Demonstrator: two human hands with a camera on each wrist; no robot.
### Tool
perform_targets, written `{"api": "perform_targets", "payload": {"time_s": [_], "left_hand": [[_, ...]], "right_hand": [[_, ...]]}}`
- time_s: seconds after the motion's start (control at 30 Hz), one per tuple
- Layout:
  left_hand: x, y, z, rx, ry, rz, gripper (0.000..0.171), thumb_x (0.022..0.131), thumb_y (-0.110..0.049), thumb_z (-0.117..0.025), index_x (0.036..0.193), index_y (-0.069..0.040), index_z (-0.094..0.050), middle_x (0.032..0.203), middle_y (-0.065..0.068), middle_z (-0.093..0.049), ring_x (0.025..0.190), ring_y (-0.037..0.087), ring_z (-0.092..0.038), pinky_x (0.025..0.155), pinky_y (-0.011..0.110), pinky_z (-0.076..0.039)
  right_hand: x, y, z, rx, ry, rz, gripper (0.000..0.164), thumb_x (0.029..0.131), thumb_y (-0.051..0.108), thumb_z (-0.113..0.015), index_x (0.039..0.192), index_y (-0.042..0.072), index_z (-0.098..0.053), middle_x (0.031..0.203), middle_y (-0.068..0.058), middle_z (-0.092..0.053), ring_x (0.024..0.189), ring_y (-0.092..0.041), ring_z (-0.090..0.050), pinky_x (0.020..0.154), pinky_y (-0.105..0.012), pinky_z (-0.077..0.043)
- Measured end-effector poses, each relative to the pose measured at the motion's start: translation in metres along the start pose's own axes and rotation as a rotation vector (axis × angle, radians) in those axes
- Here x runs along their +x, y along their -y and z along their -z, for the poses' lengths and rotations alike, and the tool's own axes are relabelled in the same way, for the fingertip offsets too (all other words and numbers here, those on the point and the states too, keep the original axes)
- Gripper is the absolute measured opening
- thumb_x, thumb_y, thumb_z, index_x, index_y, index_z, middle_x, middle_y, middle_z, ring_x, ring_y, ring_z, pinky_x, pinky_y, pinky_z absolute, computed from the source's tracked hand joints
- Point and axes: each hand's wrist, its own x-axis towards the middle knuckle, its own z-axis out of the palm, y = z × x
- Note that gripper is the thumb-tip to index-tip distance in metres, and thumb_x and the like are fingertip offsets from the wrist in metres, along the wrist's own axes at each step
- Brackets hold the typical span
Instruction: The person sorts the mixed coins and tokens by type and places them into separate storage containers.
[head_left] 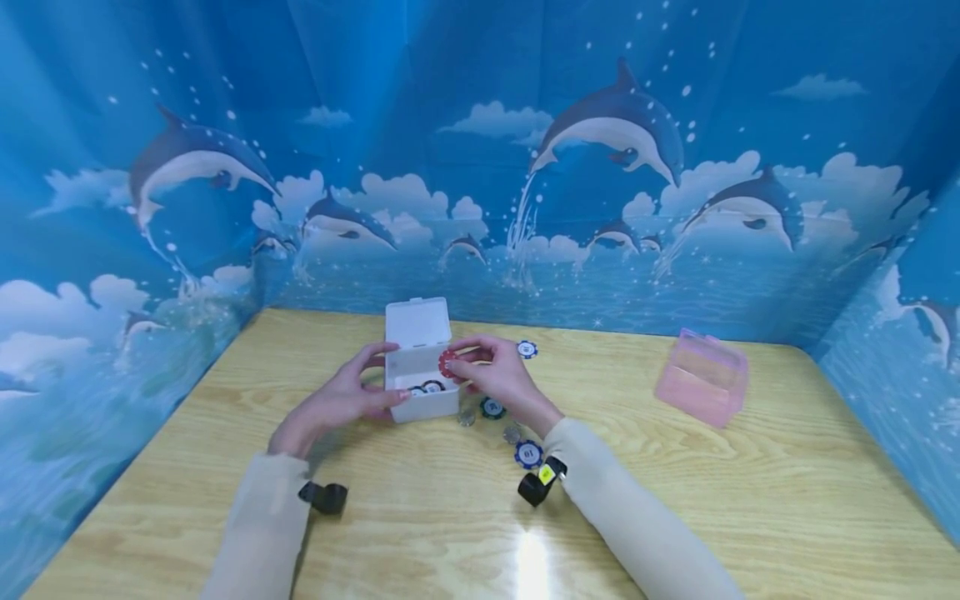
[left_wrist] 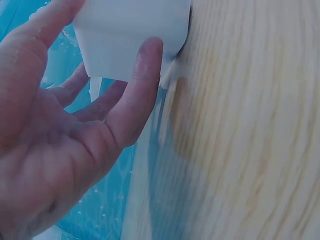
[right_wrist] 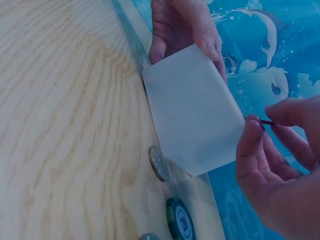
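Observation:
A white plastic box (head_left: 427,407) stands on the wooden table with its hinged lid (head_left: 417,322) raised at the back. My left hand (head_left: 347,395) grips its left side, the thumb along the front edge and fingers toward the rear. Over the box's right side, my right hand (head_left: 501,377) pinches a red poker chip (head_left: 447,363) between thumb and fingers. In the right wrist view only a thin dark edge of that chip (right_wrist: 267,122) shows. Dark-rimmed poker chips (head_left: 432,387) lie inside the box. The left wrist view shows the box wall (left_wrist: 125,40) against the left fingers.
Right of the box lie a green poker chip (head_left: 492,407), two silver coins (head_left: 512,433) and a blue chip (head_left: 528,454). Another blue chip (head_left: 527,349) lies behind the right hand. A translucent pink box (head_left: 705,383) sits farther right. A dolphin-printed curtain (head_left: 480,167) surrounds the table.

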Motion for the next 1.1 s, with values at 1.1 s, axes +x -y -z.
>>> {"api": "perform_targets", "payload": {"time_s": [1.1], "left_hand": [[-0.001,-0.004,-0.005,0.077,-0.025,0.005,0.098,0.088,-0.037,-0.081,0.163,-0.027,-0.018,0.167,0.020,-0.023,0.140,0.047,-0.048,0.092,0.043,-0.063]], "right_hand": [[-0.009,0.002,0.011,-0.035,0.096,0.071,0.039,0.100,0.024,-0.066,0.135,0.006,-0.062,0.127,-0.017,-0.067,0.100,-0.021,-0.071,0.086,-0.048,-0.064]]}}
